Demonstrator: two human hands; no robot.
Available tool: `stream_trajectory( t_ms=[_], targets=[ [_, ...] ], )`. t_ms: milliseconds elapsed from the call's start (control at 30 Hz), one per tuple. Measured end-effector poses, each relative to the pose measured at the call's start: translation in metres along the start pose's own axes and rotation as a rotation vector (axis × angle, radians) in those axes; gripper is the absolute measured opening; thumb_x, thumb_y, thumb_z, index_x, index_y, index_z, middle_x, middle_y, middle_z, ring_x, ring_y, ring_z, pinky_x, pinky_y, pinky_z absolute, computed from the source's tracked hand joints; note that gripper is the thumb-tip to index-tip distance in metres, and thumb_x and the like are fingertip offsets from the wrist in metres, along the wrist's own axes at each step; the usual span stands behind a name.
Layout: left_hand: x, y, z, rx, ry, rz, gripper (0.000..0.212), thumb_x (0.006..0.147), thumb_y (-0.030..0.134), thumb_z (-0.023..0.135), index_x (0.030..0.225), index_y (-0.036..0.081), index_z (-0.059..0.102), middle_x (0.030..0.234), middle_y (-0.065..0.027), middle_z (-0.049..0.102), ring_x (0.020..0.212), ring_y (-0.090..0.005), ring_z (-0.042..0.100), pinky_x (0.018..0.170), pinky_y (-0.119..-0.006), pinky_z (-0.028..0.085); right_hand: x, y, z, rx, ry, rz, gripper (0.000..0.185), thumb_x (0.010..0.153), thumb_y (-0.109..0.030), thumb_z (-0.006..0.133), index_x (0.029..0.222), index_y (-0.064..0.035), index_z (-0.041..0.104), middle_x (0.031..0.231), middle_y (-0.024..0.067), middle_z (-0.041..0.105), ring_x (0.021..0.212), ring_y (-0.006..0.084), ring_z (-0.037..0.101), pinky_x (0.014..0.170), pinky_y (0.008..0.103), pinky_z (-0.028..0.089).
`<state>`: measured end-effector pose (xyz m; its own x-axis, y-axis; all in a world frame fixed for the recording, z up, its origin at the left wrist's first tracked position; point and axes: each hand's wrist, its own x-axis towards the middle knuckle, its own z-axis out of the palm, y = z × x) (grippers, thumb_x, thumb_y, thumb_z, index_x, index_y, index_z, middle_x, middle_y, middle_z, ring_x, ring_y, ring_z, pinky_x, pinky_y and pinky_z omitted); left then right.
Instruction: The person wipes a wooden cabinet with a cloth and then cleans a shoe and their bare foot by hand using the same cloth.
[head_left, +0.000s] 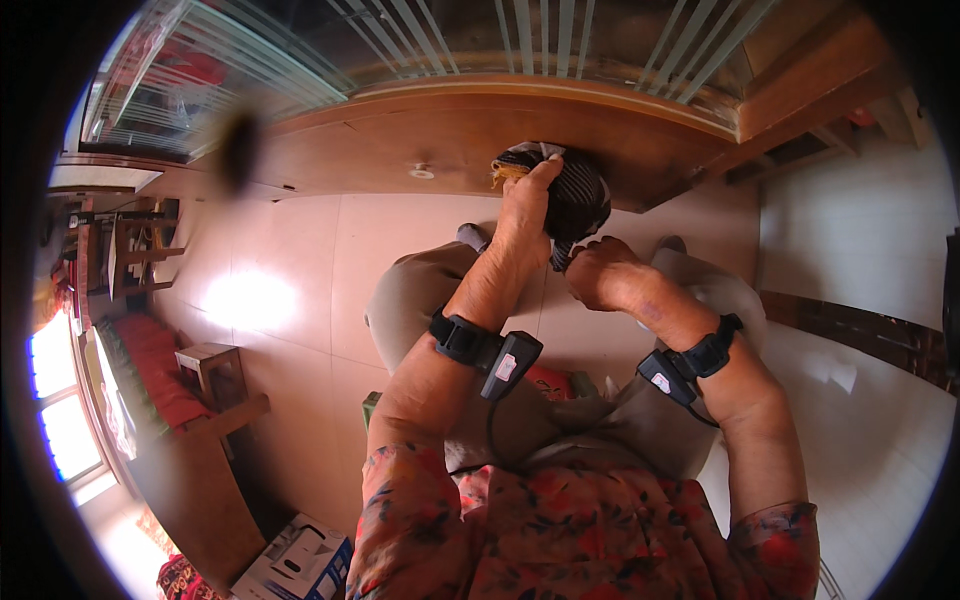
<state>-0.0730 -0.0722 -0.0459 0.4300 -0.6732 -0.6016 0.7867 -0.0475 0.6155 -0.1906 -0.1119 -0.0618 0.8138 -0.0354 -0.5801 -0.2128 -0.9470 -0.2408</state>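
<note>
A dark striped cloth item, with frayed yellowish threads at its left edge, is bunched up against the wooden cabinet front. My left hand grips it at its left side, the thumb lying on top. Its lower end hangs down to my right hand, whose curled fingers are closed on that narrow end. A round white knob sits on the cabinet front to the left of the cloth. Black straps with small boxes are on both forearms.
Striped glass panels top the cabinet. At the left stand a small stool, a seat with a red cover and a wooden armrest. A printed cardboard box is at the lower left. A white wall rises at the right.
</note>
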Motion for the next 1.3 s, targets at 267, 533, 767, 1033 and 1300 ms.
stream_trajectory(
  t_ms=[267, 533, 767, 1033, 1300],
  targets=[
    [0.001, 0.001, 0.000, 0.034, -0.057, -0.025, 0.029, 0.085, 0.019, 0.050, 0.105, -0.001, 0.051, 0.093, -0.0119, 0.061, 0.081, -0.0231, 0.061, 0.075, -0.035, 0.051, -0.001, 0.007, -0.004, 0.082, 0.069, 0.069, 0.030, 0.074, -0.005, 0.048, 0.101, -0.0043, 0.060, 0.100, 0.0166, 0.062, 0.093, 0.0287, 0.059, 0.079, 0.0362, 0.047],
    [-0.001, 0.008, -0.005, -0.024, -0.089, 0.047, 0.034, 0.081, 0.020, 0.055, 0.105, -0.003, 0.049, 0.089, -0.0122, 0.059, 0.074, -0.0221, 0.063, 0.064, -0.033, 0.054, 0.002, 0.011, 0.008, -0.024, 0.022, 0.035, 0.029, 0.073, -0.006, 0.049, 0.100, -0.0051, 0.060, 0.102, 0.0154, 0.061, 0.095, 0.0284, 0.059, 0.080, 0.0357, 0.046],
    [-0.004, 0.012, -0.005, -0.003, -0.080, 0.039, 0.027, 0.085, 0.017, 0.049, 0.104, -0.002, 0.050, 0.091, -0.0116, 0.061, 0.079, -0.0220, 0.062, 0.072, -0.033, 0.053, 0.005, 0.008, 0.010, -0.044, -0.005, 0.043, 0.028, 0.076, -0.007, 0.047, 0.102, -0.0057, 0.058, 0.105, 0.0147, 0.060, 0.097, 0.0264, 0.058, 0.081, 0.0344, 0.045],
    [0.003, 0.009, -0.012, -0.009, -0.114, 0.043, 0.028, 0.083, 0.017, 0.052, 0.102, -0.003, 0.051, 0.088, -0.0125, 0.060, 0.075, -0.0222, 0.062, 0.066, -0.033, 0.054, 0.004, 0.005, 0.003, -0.022, 0.005, 0.034, 0.029, 0.076, -0.007, 0.047, 0.102, -0.0070, 0.059, 0.105, 0.0143, 0.060, 0.096, 0.0265, 0.059, 0.082, 0.0348, 0.045],
    [-0.001, 0.010, -0.010, 0.049, -0.092, 0.058, 0.029, 0.083, 0.017, 0.052, 0.103, -0.003, 0.051, 0.089, -0.0128, 0.060, 0.076, -0.0216, 0.062, 0.066, -0.032, 0.054, 0.003, 0.003, 0.002, -0.035, 0.009, 0.026, 0.028, 0.075, -0.004, 0.049, 0.100, -0.0071, 0.060, 0.100, 0.0141, 0.062, 0.094, 0.0263, 0.060, 0.081, 0.0361, 0.046]
  ],
)
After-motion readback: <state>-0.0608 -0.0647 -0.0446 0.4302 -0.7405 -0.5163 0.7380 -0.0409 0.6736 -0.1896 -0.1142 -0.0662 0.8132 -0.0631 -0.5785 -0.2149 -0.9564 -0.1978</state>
